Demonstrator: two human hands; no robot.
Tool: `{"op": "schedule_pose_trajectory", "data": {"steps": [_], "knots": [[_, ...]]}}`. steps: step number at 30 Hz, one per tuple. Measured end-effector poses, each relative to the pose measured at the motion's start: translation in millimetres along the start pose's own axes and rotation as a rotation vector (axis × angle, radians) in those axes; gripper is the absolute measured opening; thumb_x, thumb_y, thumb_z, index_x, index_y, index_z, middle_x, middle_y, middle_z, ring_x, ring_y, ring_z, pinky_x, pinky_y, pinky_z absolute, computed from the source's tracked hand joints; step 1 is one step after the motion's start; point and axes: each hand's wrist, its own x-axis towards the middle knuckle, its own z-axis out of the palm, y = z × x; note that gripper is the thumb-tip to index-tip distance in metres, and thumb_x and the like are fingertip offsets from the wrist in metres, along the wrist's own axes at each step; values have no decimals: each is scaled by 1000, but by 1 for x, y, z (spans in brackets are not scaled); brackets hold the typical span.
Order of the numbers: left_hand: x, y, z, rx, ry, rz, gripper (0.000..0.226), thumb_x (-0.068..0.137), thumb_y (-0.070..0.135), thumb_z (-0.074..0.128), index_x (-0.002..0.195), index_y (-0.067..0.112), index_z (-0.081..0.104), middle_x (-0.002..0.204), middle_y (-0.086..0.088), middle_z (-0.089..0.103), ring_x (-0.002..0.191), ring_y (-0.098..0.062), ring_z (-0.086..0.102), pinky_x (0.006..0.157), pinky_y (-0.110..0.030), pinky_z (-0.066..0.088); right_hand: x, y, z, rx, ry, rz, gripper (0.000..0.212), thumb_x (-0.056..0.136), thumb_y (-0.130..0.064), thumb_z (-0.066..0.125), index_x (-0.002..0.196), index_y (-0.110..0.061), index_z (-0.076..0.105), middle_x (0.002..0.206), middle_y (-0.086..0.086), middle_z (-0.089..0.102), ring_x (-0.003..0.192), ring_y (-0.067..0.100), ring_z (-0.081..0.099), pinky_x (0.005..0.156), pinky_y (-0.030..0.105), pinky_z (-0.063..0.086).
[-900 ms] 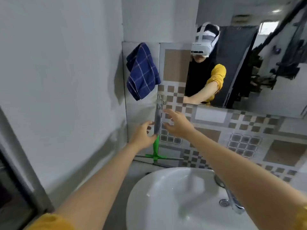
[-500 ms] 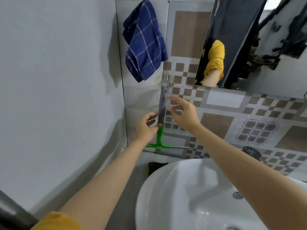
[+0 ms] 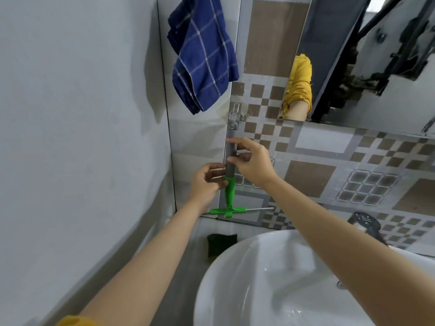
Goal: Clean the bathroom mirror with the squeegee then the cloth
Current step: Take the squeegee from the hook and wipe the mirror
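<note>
Both hands are working the hanging green-and-grey plastic squeegee [image 3: 229,182] off its wall hook [image 3: 234,115]: right hand [image 3: 253,164] fingers pinching the grey handle, left hand [image 3: 207,182] fingers curling around the green neck to steady it

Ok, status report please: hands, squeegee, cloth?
Both hands on squeegee handle, left hand low, right hand above. Squeegee hangs on hook. Cloth untouched on wall.
</note>
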Motion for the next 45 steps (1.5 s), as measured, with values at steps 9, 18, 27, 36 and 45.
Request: {"op": "schedule_pose_trajectory", "data": {"steps": [9,18,27,36,45], "knots": [[-16,16,5,16,-2,85,34,73,-11,66,95,14,60,103,-9,66,91,-16,67,75,-26,55,-2,-18,-7,53,12,-9,45,81,4,68,115,-24,63,102,-7,58,73,15,70,69,27,59],[-42,61,8,69,9,221,31,75,-7,66,98,12,59,100,-6,66,92,-14,66,78,-26,54,-10,-63,-32,91,31,-108,45,80,3,69,116,-23,61,111,8,60,78,22,71,71,38,60],[-84,129,65,263,-42,458,61,72,-3,70,124,24,51,102,-10,66,90,-19,66,77,-27,55,-27,-152,-129,77,103,-320,44,78,2,72,110,-26,61,99,-11,61,87,19,69,73,23,57],[-114,208,171,508,-4,852,65,71,-7,66,126,23,48,116,-10,61,103,-22,61,85,-29,54,-73,-201,-296,-995,284,-784,49,81,-33,70,126,-18,57,90,13,59,77,32,60,55,38,51],[-139,250,238,559,-89,906,66,72,-11,67,128,21,50,104,1,62,84,5,62,78,-8,49,-101,-237,-391,-1507,57,-997,40,82,-32,67,121,-29,59,107,2,66,103,26,62,103,52,32]]}}
